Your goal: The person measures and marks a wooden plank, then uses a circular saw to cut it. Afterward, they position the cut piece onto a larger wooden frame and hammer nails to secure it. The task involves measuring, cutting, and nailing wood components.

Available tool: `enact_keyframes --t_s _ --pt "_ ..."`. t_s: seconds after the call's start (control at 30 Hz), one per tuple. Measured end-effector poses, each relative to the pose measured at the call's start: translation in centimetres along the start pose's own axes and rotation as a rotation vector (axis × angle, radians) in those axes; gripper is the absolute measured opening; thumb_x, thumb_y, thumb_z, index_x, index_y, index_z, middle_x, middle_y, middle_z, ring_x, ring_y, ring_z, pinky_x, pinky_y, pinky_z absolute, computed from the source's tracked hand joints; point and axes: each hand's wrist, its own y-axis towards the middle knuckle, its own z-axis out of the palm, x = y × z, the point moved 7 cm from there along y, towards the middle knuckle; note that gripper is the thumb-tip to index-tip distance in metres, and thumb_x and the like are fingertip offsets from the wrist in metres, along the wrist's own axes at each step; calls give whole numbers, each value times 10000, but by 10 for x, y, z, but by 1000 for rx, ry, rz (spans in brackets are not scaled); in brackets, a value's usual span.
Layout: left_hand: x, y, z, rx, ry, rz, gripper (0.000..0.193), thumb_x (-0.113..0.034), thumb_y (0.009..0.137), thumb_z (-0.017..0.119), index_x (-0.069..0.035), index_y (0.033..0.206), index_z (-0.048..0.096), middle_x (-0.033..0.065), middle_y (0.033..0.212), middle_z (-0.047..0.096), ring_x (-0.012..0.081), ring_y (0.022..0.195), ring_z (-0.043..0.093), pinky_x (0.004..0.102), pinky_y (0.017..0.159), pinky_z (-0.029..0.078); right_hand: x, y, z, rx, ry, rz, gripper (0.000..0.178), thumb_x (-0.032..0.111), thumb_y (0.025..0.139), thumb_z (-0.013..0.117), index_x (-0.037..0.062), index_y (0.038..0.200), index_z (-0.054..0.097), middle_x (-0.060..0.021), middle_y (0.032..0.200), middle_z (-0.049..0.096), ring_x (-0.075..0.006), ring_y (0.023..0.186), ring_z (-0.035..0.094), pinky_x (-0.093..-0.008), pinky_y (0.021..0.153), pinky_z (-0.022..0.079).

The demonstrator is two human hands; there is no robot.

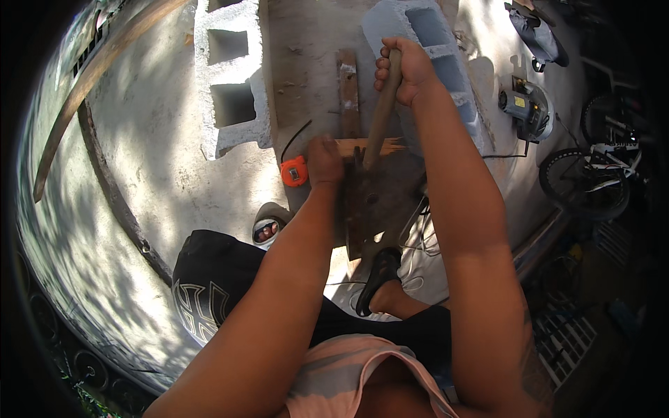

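My right hand (410, 72) is closed around the upper part of a thick wooden handle (384, 115), which slants down toward me. Its lower end meets a dark shape, and what kind of tool it is cannot be made out. My left hand (325, 160), a little blurred, is closed on the near-left end of a short piece of wood (369, 147) with a splintered right end. Under and in front of the wood lies a dark, flat, worn block (369, 202). An orange tape measure (294, 171) sits just left of my left hand.
Concrete blocks stand left (244, 72) and right (385, 21), with a narrow brown board (348, 94) between them. A grey power tool (526, 106) with a cord and a bicycle (592, 174) are at the right. A long curved-looking wooden plank (87, 70) lies far left. Loose cables (418, 244) lie near my foot.
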Motion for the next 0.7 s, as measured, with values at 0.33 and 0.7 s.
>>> enact_keyframes --t_s 0.33,0.7 --pt "3 -11 1 4 -20 16 426 -398 1102 431 2 1166 562 276 1183 588 471 1141 555 523 987 452 2 38 2 -75 -13 -6 255 342 982 633 124 921 516 -15 694 524 -168 578 521 -372 573 461" --pt "2 -30 -8 200 33 103 333 -351 1083 502 -72 1256 557 230 1286 563 485 1155 586 546 956 499 -3 58 18 -11 -82 -10 274 373 981 630 116 945 540 -15 713 549 -146 566 517 -343 547 450"
